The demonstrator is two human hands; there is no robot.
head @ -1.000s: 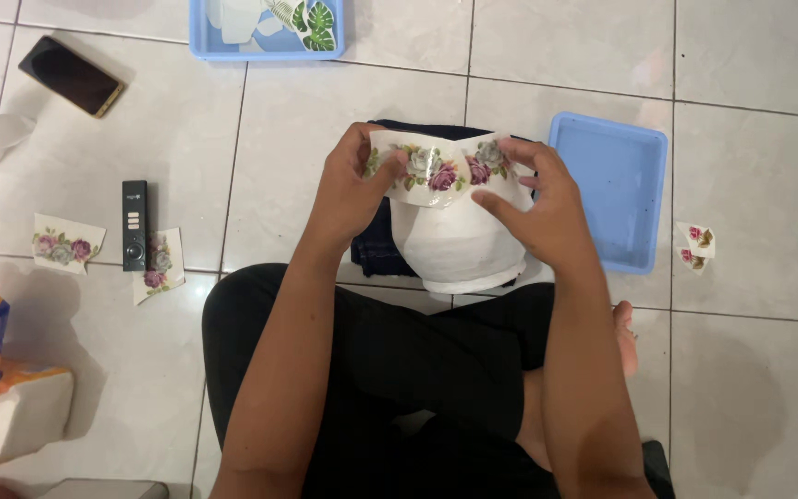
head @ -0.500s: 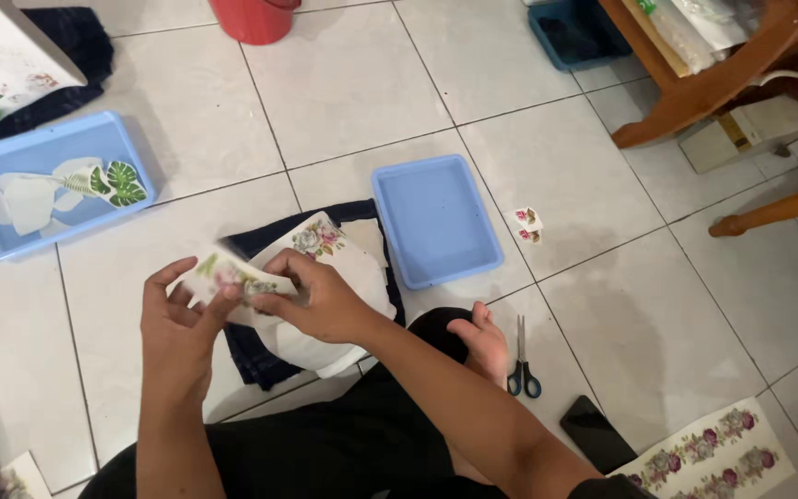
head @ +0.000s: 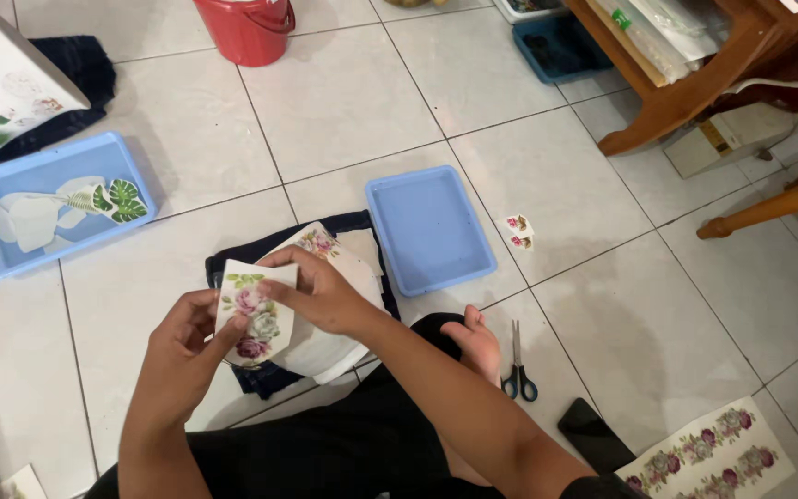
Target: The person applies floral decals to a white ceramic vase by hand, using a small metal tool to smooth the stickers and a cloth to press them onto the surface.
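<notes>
A seated person is holding a floral decal sheet [head: 253, 312] between both hands: the left hand [head: 186, 346] is pinching its lower edge, the right hand [head: 320, 291] is gripping its upper right edge. Just behind the sheet, a white ceramic piece [head: 339, 323] is lying on a dark cloth [head: 232, 263]. Right of the cloth, an empty blue tray [head: 428, 229] is resting; scissors [head: 517, 365] are lying nearer. Far left of the cloth, a second blue tray [head: 11, 263] is holding leaf decals; beyond, a red bucket [head: 246, 28] is standing.

A red bucket [head: 246, 28] stands on the tiled floor [head: 343, 102]. Scissors [head: 518, 368] lie near an empty blue tray [head: 428, 229]; another blue tray [head: 48, 208] holds leaf-printed cutouts [head: 112, 199]. A black phone [head: 595, 434] lies beside a flower-printed sheet [head: 713, 457].
</notes>
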